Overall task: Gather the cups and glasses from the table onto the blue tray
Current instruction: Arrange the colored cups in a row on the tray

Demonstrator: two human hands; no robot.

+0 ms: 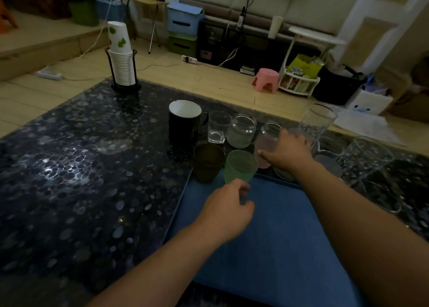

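Gripping green cup point(240, 166), left hand point(226, 210) seemingly

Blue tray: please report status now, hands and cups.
Left hand pinches green cup base. Right hand holds pink cup. Blue tray bare. Nothing blocking.

Paper cup stack point(120, 58) in black rack, far table corner; pink stool point(267, 80) on floor beyond.
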